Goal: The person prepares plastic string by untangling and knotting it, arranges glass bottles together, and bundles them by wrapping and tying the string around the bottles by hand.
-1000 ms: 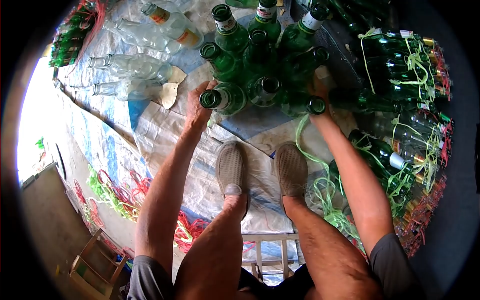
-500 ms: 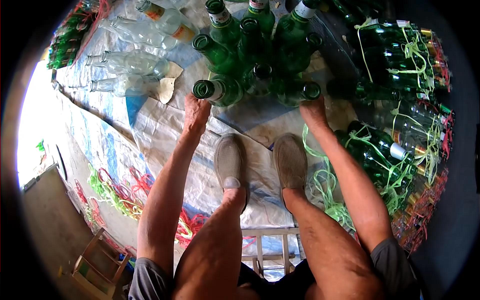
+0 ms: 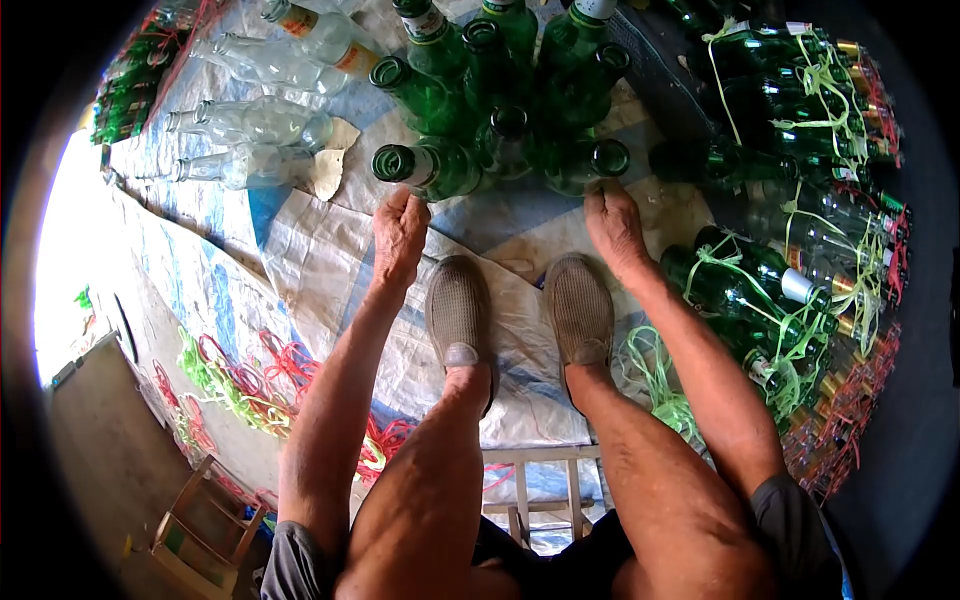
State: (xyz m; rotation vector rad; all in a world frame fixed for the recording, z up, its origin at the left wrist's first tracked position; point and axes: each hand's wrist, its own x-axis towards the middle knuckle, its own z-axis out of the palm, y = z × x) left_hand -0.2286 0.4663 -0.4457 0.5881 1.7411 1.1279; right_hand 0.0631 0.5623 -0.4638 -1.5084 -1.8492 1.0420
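Several green bottles stand in a tight cluster ahead of my feet. At its near left corner is a bottle (image 3: 450,168) with its neck leaning left; my left hand (image 3: 401,232) is just below that neck, fingers closed. My right hand (image 3: 612,226) is closed below the mouth of the near right bottle (image 3: 572,166). What either hand pinches, if anything, is too small to make out. Thin light-green strands show low around the cluster's near bottles.
Clear bottles (image 3: 262,122) lie at the left beside a torn brown piece (image 3: 328,172). Tied bundles of green bottles (image 3: 785,100) lie at the right. Green twine (image 3: 655,380) lies near my right forearm, red and green twine (image 3: 262,385) at the left. A wooden chair (image 3: 205,520) stands lower left.
Both hands have come out from the cluster's sides to its near corners, fingers now closed. The green twine by my right hand has dropped away toward the floor. The view has shifted slightly.
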